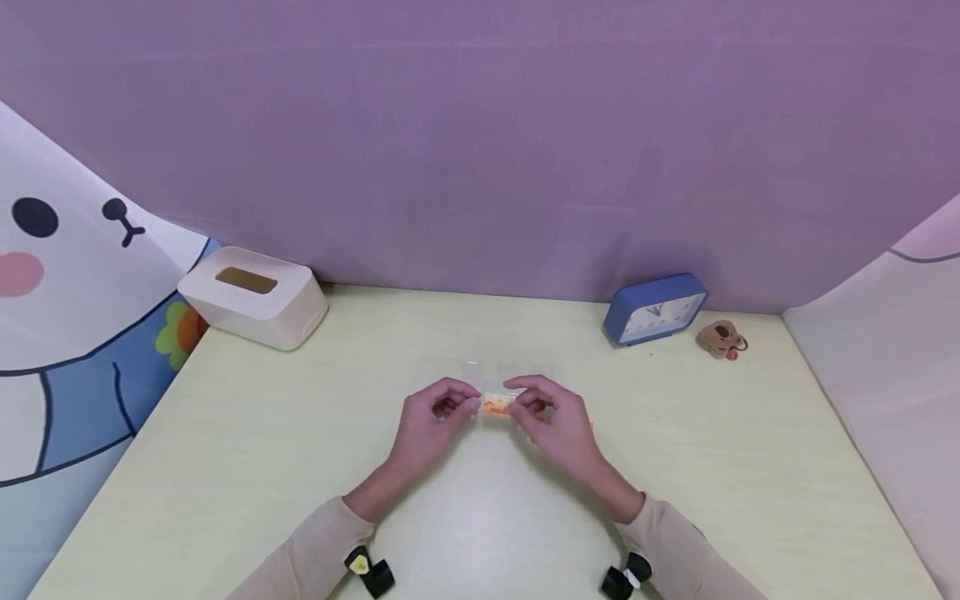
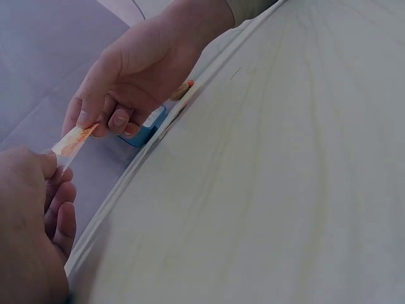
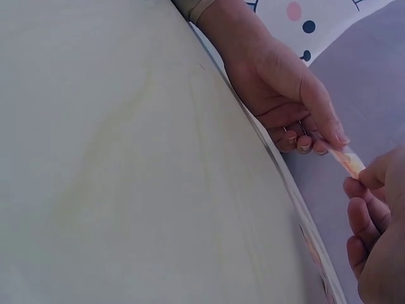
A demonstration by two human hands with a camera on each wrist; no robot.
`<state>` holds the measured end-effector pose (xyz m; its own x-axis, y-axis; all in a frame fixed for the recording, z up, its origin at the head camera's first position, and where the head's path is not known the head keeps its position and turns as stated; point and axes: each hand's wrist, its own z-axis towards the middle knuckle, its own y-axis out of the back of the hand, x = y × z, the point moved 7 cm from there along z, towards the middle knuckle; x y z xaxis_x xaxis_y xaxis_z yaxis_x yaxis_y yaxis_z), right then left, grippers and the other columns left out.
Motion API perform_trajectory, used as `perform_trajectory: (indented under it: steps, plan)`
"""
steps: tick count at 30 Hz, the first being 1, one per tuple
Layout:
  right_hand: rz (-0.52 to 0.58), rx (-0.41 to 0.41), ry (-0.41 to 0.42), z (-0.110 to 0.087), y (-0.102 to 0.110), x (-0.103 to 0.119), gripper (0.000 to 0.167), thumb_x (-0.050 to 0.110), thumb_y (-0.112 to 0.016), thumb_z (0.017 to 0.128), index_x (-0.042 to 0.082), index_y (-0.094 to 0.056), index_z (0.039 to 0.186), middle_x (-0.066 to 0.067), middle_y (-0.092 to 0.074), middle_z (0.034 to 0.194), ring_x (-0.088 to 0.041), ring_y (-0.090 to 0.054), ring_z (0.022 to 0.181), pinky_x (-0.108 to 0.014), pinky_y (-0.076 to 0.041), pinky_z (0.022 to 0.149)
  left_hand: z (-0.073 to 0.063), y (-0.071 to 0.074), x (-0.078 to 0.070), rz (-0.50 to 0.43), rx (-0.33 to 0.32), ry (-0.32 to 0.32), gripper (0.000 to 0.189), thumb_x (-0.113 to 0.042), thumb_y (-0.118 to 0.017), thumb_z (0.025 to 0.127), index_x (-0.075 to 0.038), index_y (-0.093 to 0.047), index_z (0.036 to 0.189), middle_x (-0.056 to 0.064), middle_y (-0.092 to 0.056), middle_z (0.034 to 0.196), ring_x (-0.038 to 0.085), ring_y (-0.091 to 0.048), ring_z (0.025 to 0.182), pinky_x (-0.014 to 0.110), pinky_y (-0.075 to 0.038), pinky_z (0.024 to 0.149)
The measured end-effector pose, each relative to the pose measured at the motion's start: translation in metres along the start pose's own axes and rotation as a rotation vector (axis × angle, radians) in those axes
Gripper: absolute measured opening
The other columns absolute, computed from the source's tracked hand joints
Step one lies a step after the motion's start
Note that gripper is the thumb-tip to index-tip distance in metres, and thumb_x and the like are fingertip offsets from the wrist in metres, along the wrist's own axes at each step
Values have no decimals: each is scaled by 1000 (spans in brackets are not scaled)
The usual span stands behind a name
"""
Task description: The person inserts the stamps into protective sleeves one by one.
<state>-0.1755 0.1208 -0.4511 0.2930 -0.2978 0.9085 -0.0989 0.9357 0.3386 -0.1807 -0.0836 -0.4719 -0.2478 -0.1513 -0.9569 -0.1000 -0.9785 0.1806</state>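
Observation:
A small flat piece printed in orange and white [image 1: 497, 406] is stretched between the two hands over the middle of the table. My left hand [image 1: 431, 425] pinches its left end between thumb and fingers. At the other end, my right hand [image 1: 557, 422] pinches it the same way. In the left wrist view the printed piece [image 2: 71, 143] looks thin and slightly shiny, with a pale end at the left thumb. The right wrist view shows the piece [image 3: 348, 162] tilted, its ends hidden under the thumbs. Clear plastic [image 1: 472, 372] lies just beyond the hands.
A white tissue box [image 1: 255, 296] stands at the back left of the table [image 1: 480, 533]. A blue clock [image 1: 655, 308] and a small brown plush charm [image 1: 722, 339] are at the back right. Behind the table hangs a purple cloth [image 1: 480, 150]. Orange bits show beside the right hand.

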Motion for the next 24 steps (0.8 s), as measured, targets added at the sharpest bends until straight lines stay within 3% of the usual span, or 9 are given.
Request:
perform_trajectory:
  steps: [6, 11, 14, 19, 24]
  plan:
    - [42, -6, -38, 0, 0, -2, 18, -1, -82, 98, 2, -79, 116, -6, -79, 88, -15, -65, 75, -23, -53, 58, 0, -2, -1, 17, 17, -9, 11, -9, -83, 100, -4, -81, 111, 7, -78, 94, 12, -66, 81, 21, -54, 72]
    - [38, -30, -46, 0, 2, -3, 15, 0, -83, 97, 6, -79, 111, -6, -80, 88, -16, -67, 77, -23, -55, 65, 0, -2, -4, 33, 31, -61, 30, -7, -84, 99, 1, -77, 127, 9, -78, 99, 12, -67, 83, 21, -56, 72]
    - [19, -56, -52, 0, 5, -3, 15, -1, -83, 97, 8, -80, 110, -5, -81, 89, -16, -69, 79, -24, -56, 73, 0, -1, -8, 132, 34, -131, 46, -9, -91, 94, -1, -74, 136, 9, -76, 110, 14, -69, 87, 24, -59, 73]
    - [-7, -93, -90, 1, 9, -4, 16, -1, -83, 98, 9, -80, 110, -3, -80, 90, -16, -68, 82, -23, -56, 78, -3, 0, -18, 371, 18, -251, 60, -15, -100, 84, -8, -75, 138, 5, -67, 126, 15, -67, 88, 26, -58, 70]
    - [7, -87, -79, 2, 9, -4, 14, 1, -82, 99, 7, -80, 111, -5, -80, 91, -15, -68, 82, -23, -56, 79, -5, -2, -22, 452, 7, -328, 59, -14, -101, 82, -6, -77, 135, 5, -66, 127, 13, -64, 83, 23, -55, 66]
